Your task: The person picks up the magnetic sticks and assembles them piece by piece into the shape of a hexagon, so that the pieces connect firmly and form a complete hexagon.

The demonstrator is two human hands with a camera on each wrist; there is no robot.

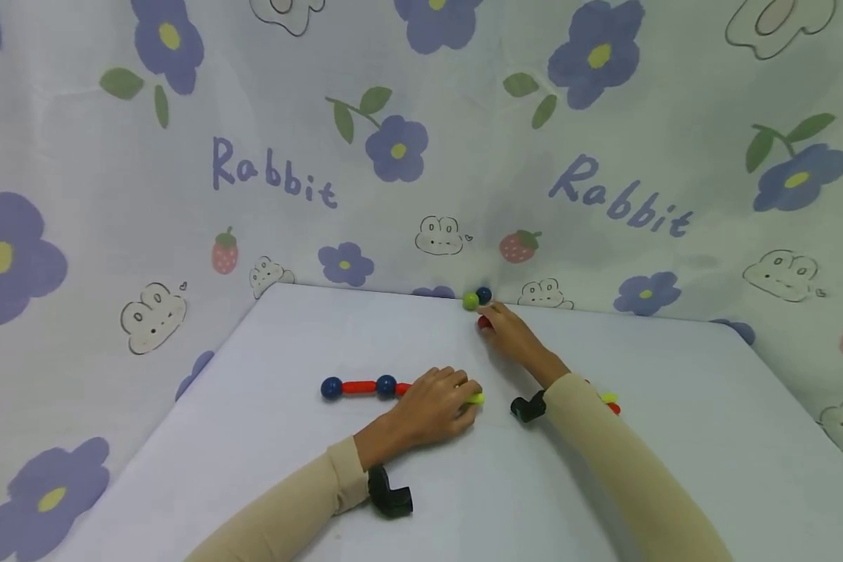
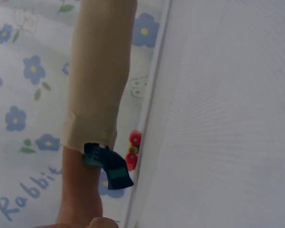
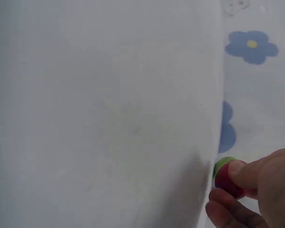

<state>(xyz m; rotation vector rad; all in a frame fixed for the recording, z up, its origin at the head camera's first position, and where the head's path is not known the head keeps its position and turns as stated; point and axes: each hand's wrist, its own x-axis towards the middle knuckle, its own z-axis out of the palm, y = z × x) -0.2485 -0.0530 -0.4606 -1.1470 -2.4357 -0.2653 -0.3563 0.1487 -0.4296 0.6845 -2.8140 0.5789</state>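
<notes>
In the head view, my left hand point(image 1: 432, 406) lies over the right end of a toy chain of dark blue balls point(image 1: 386, 386) and red sticks point(image 1: 359, 387). Its fingers curl round this end, where a yellow-green stick point(image 1: 476, 398) pokes out; the grip itself is partly hidden. Toward the table's back edge, my right hand point(image 1: 513, 336) pinches a red ball point(image 3: 228, 181) between thumb and fingers. Just beyond it sit a green ball point(image 1: 471, 301) and another dark blue ball point(image 1: 484, 295).
Red and yellow-green pieces point(image 1: 611, 402) lie on the white table point(image 1: 309, 484), partly hidden behind the right forearm. Black wrist devices point(image 1: 390, 496) hang at both cuffs. A flower-printed cloth point(image 1: 274, 101) rises behind the table's back edge.
</notes>
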